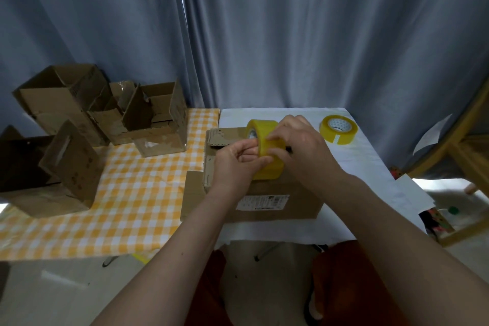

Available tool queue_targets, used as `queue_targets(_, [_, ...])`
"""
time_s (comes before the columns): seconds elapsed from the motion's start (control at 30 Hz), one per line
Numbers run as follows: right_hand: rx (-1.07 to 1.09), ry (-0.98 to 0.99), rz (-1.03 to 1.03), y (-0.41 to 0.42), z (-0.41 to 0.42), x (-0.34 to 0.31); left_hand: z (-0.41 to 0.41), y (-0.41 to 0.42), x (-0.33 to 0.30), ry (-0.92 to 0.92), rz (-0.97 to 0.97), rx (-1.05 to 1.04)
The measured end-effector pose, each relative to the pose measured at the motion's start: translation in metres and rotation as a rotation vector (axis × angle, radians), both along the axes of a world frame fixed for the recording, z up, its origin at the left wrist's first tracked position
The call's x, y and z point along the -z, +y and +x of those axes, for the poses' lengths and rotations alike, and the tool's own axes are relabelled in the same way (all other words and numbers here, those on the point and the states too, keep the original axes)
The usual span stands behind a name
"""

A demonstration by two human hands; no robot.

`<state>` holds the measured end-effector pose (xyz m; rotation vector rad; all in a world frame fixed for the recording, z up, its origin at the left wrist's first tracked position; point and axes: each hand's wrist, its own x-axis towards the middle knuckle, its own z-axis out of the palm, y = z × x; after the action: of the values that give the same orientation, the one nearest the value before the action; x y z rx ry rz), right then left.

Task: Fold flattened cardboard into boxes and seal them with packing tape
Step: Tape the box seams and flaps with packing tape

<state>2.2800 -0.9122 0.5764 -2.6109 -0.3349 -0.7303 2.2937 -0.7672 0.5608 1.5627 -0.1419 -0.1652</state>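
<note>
While upright on the flattened cardboard (264,193) at bench (357,167) centre: tape roll (266,151) in both grips. Left hand (234,159) pinching near edge, right hand (299,140) curled over top. Spare roll (338,130) lying beyond-right of cardboard; open boxes (148,119) well left.

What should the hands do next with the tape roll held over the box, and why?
Probably peel the tape's free end loose. Both the left hand and right hand grip the yellow tape roll above the cardboard box, fingertips on its outer face, and no strip reaches the box yet.
</note>
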Motion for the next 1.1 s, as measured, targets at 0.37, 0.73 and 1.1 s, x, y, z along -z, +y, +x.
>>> queue_targets(0.37, [-0.065,0.282,-0.192,0.002,0.01,-0.027,-0.003,0.003,0.004,0.004,-0.001,0.023])
queue_targets(0.73, [-0.121,0.139,-0.546,0.005,0.0,-0.02,0.001,0.006,0.009,-0.007,0.042,0.02])
queue_targets(1.1, [-0.194,0.171,-0.203,-0.007,0.003,-0.015,0.006,0.007,0.007,-0.098,0.037,0.049])
